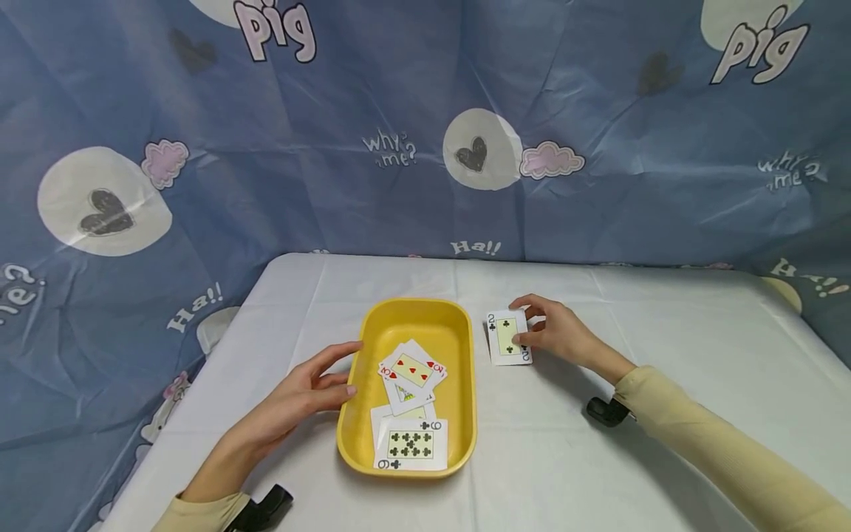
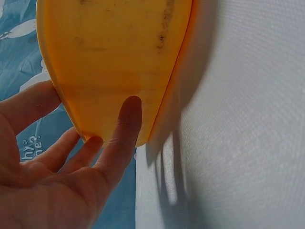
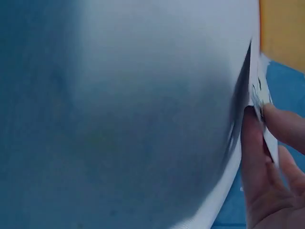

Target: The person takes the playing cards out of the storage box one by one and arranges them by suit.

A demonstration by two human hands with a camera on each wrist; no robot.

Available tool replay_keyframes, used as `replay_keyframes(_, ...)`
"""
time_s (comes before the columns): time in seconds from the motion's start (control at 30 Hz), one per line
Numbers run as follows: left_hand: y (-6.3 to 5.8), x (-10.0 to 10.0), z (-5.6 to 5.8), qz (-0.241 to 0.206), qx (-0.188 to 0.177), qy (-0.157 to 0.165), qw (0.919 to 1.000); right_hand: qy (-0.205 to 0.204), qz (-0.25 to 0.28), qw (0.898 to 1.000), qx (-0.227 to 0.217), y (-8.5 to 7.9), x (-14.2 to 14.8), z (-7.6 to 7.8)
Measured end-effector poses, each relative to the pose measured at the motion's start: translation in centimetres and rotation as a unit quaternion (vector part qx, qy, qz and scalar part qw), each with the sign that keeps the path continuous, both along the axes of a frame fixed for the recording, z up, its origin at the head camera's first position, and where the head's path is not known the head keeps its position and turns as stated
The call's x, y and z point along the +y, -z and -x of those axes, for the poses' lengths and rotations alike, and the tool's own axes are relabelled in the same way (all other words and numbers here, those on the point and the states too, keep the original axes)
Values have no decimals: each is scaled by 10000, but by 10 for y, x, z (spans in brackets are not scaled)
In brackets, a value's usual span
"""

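A two of clubs playing card (image 1: 500,353) is at the right of a yellow tray (image 1: 415,319). My right hand (image 1: 561,332) pinches it by its right side, thumb on the face and fingers behind. In the right wrist view the card (image 3: 260,88) is seen nearly edge-on, tilted off the white cloth. My left hand (image 1: 292,403) touches the tray's left side with relaxed fingers; in the left wrist view its thumb (image 2: 127,121) lies against the outer wall. Inside the tray are several cards, among them a three of hearts (image 1: 412,370) and a nine of clubs (image 1: 410,445).
A white cloth (image 1: 598,473) covers the table. Behind it hangs a blue printed curtain (image 1: 332,199), which also runs down the left side. Black wrist cameras sit below the left wrist (image 1: 216,465) and the right sleeve (image 1: 654,395).
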State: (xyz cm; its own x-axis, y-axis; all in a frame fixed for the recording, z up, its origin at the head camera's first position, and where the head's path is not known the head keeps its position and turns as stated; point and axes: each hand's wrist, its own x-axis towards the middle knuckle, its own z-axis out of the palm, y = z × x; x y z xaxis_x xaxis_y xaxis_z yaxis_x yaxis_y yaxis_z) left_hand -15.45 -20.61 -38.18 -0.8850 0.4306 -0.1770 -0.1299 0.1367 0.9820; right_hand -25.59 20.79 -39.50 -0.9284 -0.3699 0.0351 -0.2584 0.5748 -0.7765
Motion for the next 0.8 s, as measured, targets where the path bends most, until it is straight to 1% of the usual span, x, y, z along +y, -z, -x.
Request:
replay_keyframes(0.1, 0, 0, 0, 44, -13, -12, 10000, -76, -499, 9985, 230, 3, -1, 2)
replay_keyframes(0.2, 0, 0, 0, 90, -46, -30, 9999, -175, -806, 9956, 446, 5, -2, 3)
replay_keyframes(0.27, 0, 0, 0, 115, -82, -57, 9999, -225, -909, 9939, 581, 8, -1, 4)
replay_keyframes(0.37, 0, 0, 1, 131, -146, -112, 9997, -232, -873, 9934, 701, 9, 0, 3)
replay_keyframes(0.5, 0, 1, 1, 102, -163, -95, 9998, -2, -470, 9945, 938, 3, -2, 0)
replay_keyframes(0.57, 0, 0, 1, 85, -156, -94, 9998, 156, -100, 9936, 1110, -4, -8, -1)
replay_keyframes(0.63, 0, 0, 1, 66, -157, -101, 9998, 198, 313, 9912, 1272, -13, -17, -2)
replay_keyframes(0.7, 0, 0, 1, 47, -145, -104, 9998, 113, 722, 9885, 1326, -23, -29, -4)
replay_keyframes(0.8, 0, -1, 1, 58, -133, -86, 9999, -271, 1202, 9838, 1303, -35, -49, -8)
